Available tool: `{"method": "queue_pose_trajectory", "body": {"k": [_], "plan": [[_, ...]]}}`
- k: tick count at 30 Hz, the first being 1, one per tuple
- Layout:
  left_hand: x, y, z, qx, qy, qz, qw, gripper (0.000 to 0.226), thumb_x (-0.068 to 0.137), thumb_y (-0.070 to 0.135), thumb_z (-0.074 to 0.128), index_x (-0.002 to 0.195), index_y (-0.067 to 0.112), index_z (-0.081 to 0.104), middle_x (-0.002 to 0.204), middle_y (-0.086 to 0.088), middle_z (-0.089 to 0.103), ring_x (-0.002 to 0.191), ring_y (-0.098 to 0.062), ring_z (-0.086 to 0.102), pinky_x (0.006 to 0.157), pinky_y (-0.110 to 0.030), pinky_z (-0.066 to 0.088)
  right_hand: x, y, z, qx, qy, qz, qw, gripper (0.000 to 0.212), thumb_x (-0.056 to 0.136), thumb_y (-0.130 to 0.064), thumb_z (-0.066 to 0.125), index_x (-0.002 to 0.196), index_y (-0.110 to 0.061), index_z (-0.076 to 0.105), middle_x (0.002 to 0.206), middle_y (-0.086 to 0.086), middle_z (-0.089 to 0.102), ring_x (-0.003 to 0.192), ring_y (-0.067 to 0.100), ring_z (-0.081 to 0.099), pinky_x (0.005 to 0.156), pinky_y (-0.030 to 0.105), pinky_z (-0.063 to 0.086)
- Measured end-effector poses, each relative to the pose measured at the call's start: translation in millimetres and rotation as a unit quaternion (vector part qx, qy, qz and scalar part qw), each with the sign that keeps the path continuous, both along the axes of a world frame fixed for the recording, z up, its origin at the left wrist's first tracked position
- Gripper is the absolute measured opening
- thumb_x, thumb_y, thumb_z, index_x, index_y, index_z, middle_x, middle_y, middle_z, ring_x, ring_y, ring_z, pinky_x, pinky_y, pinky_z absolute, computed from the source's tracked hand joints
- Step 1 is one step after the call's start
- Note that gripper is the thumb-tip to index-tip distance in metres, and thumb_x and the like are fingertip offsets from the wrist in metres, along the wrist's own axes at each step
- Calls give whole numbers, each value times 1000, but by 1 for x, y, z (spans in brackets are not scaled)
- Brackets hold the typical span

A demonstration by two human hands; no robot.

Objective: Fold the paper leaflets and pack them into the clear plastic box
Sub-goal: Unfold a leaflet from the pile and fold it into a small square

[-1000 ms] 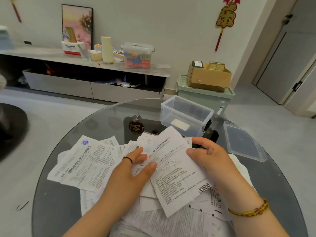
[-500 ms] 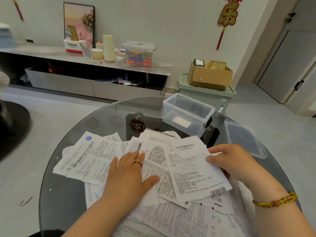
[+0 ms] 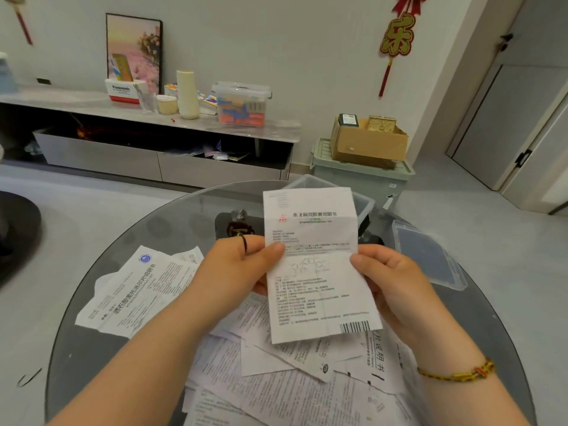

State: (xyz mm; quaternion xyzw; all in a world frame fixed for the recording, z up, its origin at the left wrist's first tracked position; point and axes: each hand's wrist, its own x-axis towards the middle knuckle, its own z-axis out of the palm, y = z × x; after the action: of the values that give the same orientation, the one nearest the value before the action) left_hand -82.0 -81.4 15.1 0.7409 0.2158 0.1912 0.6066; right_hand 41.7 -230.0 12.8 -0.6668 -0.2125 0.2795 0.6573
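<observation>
Lifting one leaflet (image 3: 316, 272) off the pile (image 3: 276, 379) on the bench (image 3: 92, 364) where it lay a moment ago, the left hand (image 3: 236, 265) and right hand (image 3: 390, 278) now each pinch a side edge in a thumb-and-finger grip, ready for folding, the clear plastic box (image 3: 365, 206) just behind.

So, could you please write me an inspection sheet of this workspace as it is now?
Surface: round glass table, largely covered by paper.
Job's things: one creased leaflet held upright; pile of leaflets loose on the table; clear plastic box behind it, lidless; lid to its right.
Clutter: dark charm near the table's middle.
Grippers: left hand and right hand each pinch a side edge of the leaflet.
Cables: nothing seen.
Surroundings: low cabinet, cardboard box on green bin, door.
</observation>
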Motion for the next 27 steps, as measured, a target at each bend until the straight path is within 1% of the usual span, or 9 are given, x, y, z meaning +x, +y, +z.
{"method": "queue_pose_trajectory", "body": {"k": [5,8,11,15,17,19,22,24,27], "plan": [[-5,-6,-15,-92,-2,-8,996,20,87,6,55,78,18,68,72,1,74,60,-11,69,49,-19,54,-3,4,-5,3,39,27,999,16,89,-6,50,85,-12,64,68,2,72,55,12,66,47,22,53],[-9,0,-19,-127,-12,-47,991,17,82,9,58,81,20,71,79,-3,75,67,-16,70,54,-21,55,-3,7,-7,16,77,38,996,20,89,-3,48,82,-12,64,68,3,72,55,12,67,49,22,54],[-12,4,-23,-230,-38,-99,967,12,71,9,69,81,13,75,84,-11,74,70,-20,71,62,-28,58,-4,9,-8,28,101,39,994,24,89,-1,46,78,-11,65,65,3,71,53,12,65,50,24,52],[-11,8,-24,-292,-68,-95,949,26,58,0,51,66,5,75,77,-16,72,69,-23,71,58,-29,59,-3,5,-7,39,86,40,995,35,88,-2,46,70,-17,71,63,1,69,53,9,64,47,18,51],[-12,6,-22,-284,-73,-86,952,28,58,2,46,58,5,74,76,-16,73,71,-23,71,57,-26,57,-3,4,-7,43,81,31,995,33,89,-2,43,77,-17,70,64,0,70,54,9,64,47,17,50],[-10,2,-19,-242,-63,-64,966,22,63,7,52,57,5,74,77,-14,73,71,-21,71,59,-26,57,-2,3,-6,54,101,21,993,31,92,-6,38,85,-14,67,63,1,70,53,9,64,46,17,50],[-7,-2,-20,-143,-8,31,989,26,82,14,62,59,13,71,77,-10,74,70,-19,70,69,-28,55,-1,4,-5,50,128,62,989,37,96,-26,36,89,-9,68,74,8,72,64,18,66,56,26,54],[-6,-4,-21,-92,9,75,993,21,81,13,64,61,18,69,70,-11,71,68,-24,67,71,-33,52,-4,4,-7,-26,66,98,993,25,92,-24,46,92,-10,67,77,7,72,66,19,66,54,26,53],[-6,-4,-24,-68,25,81,994,19,78,6,67,69,22,63,58,-1,66,56,-13,65,56,-24,52,-8,8,-12,-100,-3,81,992,11,87,-10,55,88,-13,65,64,4,71,53,19,61,43,24,47]]}}
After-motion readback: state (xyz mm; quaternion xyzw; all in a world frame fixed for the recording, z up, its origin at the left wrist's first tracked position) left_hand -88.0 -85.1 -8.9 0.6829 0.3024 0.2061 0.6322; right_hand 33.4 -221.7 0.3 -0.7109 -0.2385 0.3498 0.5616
